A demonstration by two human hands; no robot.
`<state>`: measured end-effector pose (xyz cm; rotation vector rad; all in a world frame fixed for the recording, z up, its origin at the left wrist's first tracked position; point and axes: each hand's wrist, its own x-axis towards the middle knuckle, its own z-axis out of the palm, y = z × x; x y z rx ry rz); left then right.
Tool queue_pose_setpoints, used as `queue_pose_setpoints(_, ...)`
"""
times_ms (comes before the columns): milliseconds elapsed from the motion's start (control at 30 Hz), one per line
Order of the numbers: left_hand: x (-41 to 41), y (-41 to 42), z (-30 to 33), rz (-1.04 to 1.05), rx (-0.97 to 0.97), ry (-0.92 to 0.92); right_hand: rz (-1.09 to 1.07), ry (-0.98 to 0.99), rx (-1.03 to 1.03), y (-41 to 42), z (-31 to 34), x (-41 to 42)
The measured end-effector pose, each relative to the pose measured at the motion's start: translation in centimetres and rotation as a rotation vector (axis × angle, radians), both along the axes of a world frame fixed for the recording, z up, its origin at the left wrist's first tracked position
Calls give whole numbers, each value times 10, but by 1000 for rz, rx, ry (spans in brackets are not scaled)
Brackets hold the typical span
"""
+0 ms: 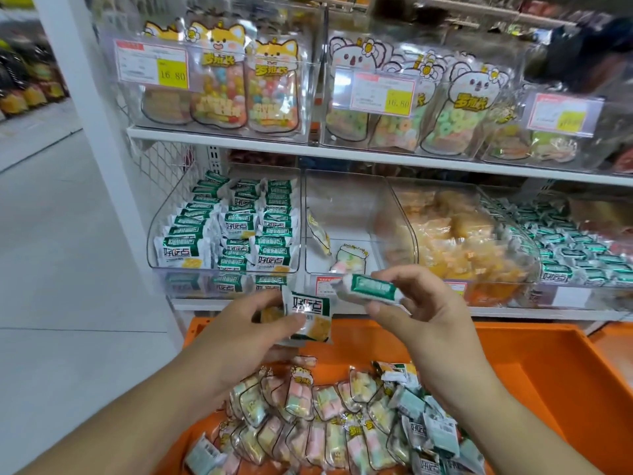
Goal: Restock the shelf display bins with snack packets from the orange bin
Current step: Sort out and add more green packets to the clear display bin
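Nearest the lens, a heap of snack packets [329,430] in the orange bin [534,368]: pastel marshmallow pouches at the centre, green-and-white wrapped packets tumbled to the right, lying at all angles. Above the heap, both hands raised side by side. Left hand [239,334], its grip pinched on a green-and-white packet [310,318] between thumb and curled fingers, printed face toward the camera, long axis roughly upright with a slight tilt, green band at the top. Right hand [421,303], its grip narrow on a second packet [368,289] (seen edge-on, a green strip with white crimped ends), long axis close to horizontal, left end pointing toward the other packet and a little upward; the two packets just beside each other, contact not certain. Behind the hands, on the lower shelf, a clear display bin [222,224] packed with rows of the same green-and-white packets; next to it a nearly bare clear bin [346,221] holding a couple of pouches; further right a bin of yellow-orange snacks [455,241], blurred. On the upper shelf [342,150], clear bins of animal-shaped candy bags with yellow price tags [173,74].
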<state>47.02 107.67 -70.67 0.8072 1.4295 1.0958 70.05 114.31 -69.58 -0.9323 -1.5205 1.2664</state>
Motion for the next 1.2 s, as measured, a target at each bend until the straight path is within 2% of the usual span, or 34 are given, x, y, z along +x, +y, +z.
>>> queue_pose_setpoints(133, 8, 1, -2, 9, -7, -150, 88, -110, 145, -9, -5, -8)
queue_pose_setpoints(233, 9, 2, 2, -30, 14, -219, 129, -125, 111, -10, -10, -8)
queue_pose_setpoints(400, 7, 1, 3, -25, 39, -220, 106, -129, 29, -13, -7, -13)
queue_pose_setpoints(533, 6, 1, 3, -2, 77, -253, -17, -368, 42, -14, -4, -15)
queue_pose_setpoints(600, 6, 2, 3, 22, 94, -270, -36, -351, -112, -13, -2, -17)
queue_pose_setpoints(700, 5, 2, 1, 46, 100, -278, -30, -160, -407, -13, -5, -21)
queue_pose_setpoints(767, 5, 2, 2, 28, 101, -215, -24, -83, -460, -11, -7, -19)
queue_pose_setpoints(900, 2, -1, 3, 5, 85, -45, 4, -135, -268, -2, -2, -7)
queue_pose_setpoints(1000, 1, -2, 0, -42, 57, -3, 37, -171, -141, 1, 3, -4)
queue_pose_setpoints(1067, 2, -4, 0, -98, 74, 50, 82, -290, -57, 0, 4, -5)
queue_pose_setpoints(1133, 2, -4, -2, -132, 87, 105, 137, -412, 1, -1, 5, -7)
queue_pose_setpoints(1200, 1, -4, -3, -144, 96, 78, 167, -402, -14, -1, 3, -10)
